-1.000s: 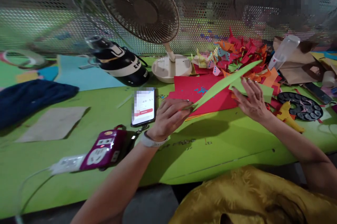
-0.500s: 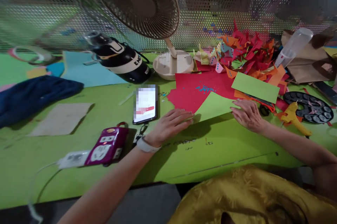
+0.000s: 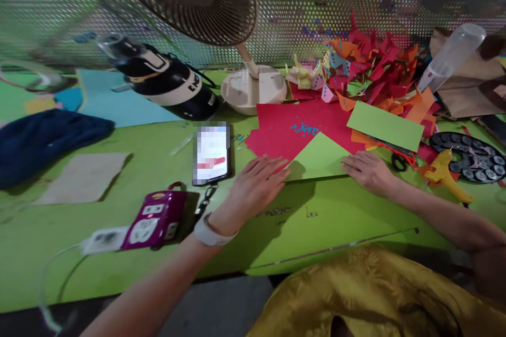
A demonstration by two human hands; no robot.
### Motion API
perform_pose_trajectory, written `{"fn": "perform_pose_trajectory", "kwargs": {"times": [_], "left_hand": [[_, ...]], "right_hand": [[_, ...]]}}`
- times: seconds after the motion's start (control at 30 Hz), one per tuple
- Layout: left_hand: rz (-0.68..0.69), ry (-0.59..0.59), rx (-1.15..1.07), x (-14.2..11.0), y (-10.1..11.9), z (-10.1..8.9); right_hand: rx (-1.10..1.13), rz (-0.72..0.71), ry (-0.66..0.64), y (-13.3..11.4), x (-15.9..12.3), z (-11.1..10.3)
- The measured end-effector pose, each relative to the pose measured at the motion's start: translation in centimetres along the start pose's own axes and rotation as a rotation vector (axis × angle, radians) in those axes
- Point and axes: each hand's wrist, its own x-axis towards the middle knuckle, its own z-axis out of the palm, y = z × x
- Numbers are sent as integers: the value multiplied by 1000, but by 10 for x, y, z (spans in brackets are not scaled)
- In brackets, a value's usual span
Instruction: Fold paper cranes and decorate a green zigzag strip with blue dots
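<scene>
A light green sheet of paper (image 3: 318, 160) lies in front of me as a triangle, its point facing away, partly over a red sheet (image 3: 282, 123). My left hand (image 3: 256, 184) rests palm down at its left corner, fingers stretched out flat. At the right corner my right hand (image 3: 367, 171) lies with its fingers spread and slightly bent over the paper's edge. Both hands touch the paper without gripping it. Blue specks (image 3: 306, 128) are scattered on the red sheet.
Beyond stand a fan (image 3: 253, 89), a black bottle (image 3: 174, 81) and a heap of folded paper (image 3: 367, 68). A phone (image 3: 211, 152) and purple power strip (image 3: 156, 218) lie left. To the right are a green strip (image 3: 385, 126), scissors (image 3: 400, 161), a yellow glue gun (image 3: 445, 173) and a black palette (image 3: 468, 157).
The green paper's near edge has come down flatter against the table. My hands have flattened at its corners, and the view has shifted slightly.
</scene>
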Motion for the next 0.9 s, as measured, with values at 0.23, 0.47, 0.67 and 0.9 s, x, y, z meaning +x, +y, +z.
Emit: {"fn": "perform_pose_trajectory", "kwargs": {"times": [0.23, 0.47, 0.67, 0.9], "left_hand": [[116, 1, -40, 37, 38, 8], [7, 80, -154, 37, 38, 21], [-49, 109, -220, 34, 42, 24], [-98, 126, -304, 35, 42, 22]], "right_hand": [[-16, 15, -45, -1, 0, -5], [11, -20, 90, -7, 4, -5], [49, -13, 36, -6, 4, -6], [33, 42, 78, -9, 7, -7]]}}
